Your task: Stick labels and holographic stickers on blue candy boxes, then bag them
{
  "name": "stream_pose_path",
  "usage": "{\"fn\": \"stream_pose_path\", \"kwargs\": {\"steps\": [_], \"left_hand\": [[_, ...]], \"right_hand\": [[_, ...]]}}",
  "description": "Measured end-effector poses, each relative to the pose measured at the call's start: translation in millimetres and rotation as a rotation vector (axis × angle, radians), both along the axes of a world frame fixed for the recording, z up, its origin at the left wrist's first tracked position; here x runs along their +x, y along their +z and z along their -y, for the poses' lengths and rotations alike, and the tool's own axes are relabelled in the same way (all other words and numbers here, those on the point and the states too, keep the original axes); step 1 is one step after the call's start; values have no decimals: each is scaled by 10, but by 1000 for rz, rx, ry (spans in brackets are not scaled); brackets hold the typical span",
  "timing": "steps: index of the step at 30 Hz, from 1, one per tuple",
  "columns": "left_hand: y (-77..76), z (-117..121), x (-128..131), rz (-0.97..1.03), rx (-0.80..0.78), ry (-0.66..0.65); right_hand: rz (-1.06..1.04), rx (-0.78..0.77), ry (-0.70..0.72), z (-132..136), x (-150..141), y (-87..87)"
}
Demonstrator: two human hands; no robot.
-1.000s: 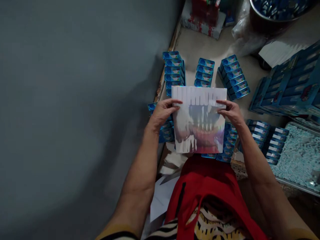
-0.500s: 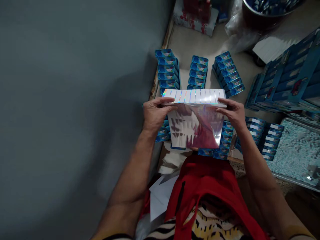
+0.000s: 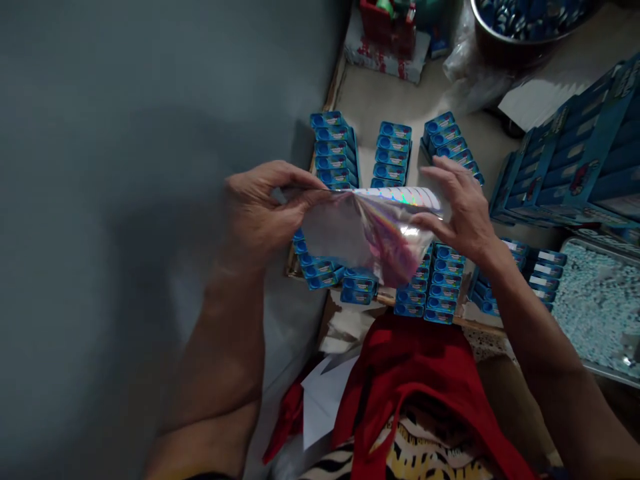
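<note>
A shiny holographic sticker sheet with a white striped strip along its top edge hangs over the table, bent and creased. My left hand pinches its left end between thumb and fingers. At the other end is my right hand, fingers spread and slightly blurred. Its thumb lies against or just in front of the sheet, and the fingertips are above the striped edge. Under and beyond the sheet stand rows of small blue boxes, partly hidden by it.
On the right are stacked blue display cartons and a metal tray of small pale-blue pieces. A metal bowl of blue items and a red container stand at the back. A grey wall bounds the left side.
My left hand has moved left and up, drawing the sheet's left end with it. The fingers of my right hand have spread from their pinch, and the sheet has become skewed and creased.
</note>
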State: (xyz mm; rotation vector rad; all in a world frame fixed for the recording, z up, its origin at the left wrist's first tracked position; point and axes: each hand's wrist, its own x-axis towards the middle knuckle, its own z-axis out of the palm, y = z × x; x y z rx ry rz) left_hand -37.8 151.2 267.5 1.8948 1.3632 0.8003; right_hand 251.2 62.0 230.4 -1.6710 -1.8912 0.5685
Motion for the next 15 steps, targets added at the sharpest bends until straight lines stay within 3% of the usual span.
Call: {"fn": "stream_pose_path", "kwargs": {"steps": [3, 6, 9, 12, 15], "left_hand": [[148, 25, 88, -45, -1, 19], [229, 39, 153, -288, 78, 17], [227, 7, 291, -488, 226, -182], [122, -89, 473, -458, 47, -371], [-51, -210, 566, -347, -197, -348]], "right_hand": [[38, -57, 81, -180, -227, -32], [-23, -155, 112, -335, -356, -112], [-60, -211, 172, -453, -381, -79], [-62, -243, 204, -516, -278, 36], [-158, -295, 101, -454, -17, 35]]}}
